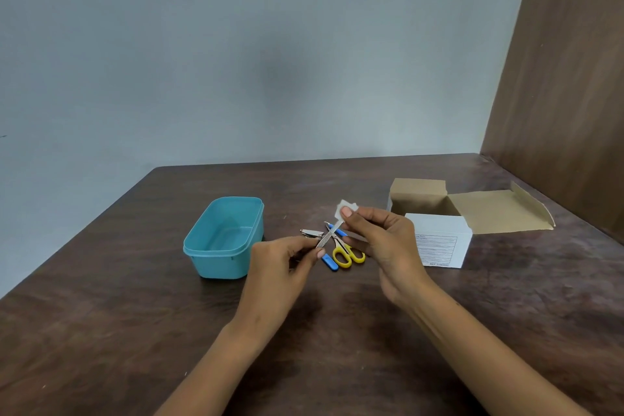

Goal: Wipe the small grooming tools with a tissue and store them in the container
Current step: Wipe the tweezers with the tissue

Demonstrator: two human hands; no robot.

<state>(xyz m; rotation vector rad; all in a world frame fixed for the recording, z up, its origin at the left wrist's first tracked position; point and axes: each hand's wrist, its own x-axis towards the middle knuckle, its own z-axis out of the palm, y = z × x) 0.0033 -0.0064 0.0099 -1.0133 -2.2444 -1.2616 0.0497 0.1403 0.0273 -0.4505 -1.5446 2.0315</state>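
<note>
My left hand [285, 263] pinches the lower end of a thin metal nail file [327, 236], which slants up to the right above the table. My right hand [381, 240] pinches a small white tissue [346, 207] around the file's upper end. Under the hands lie a metal nail clipper [310, 232], yellow-handled scissors [347, 255] and a blue-handled tool [330, 262]. Another blue-handled tool [338, 230] is partly hidden behind the file. The teal plastic container [223, 240] stands open and empty to the left of the tools.
An open white cardboard box [439, 243] with brown flaps stands to the right of my right hand. The dark wooden table [135, 314] runs to a grey wall at the back. A brown wooden panel [567, 78] borders the table's right side.
</note>
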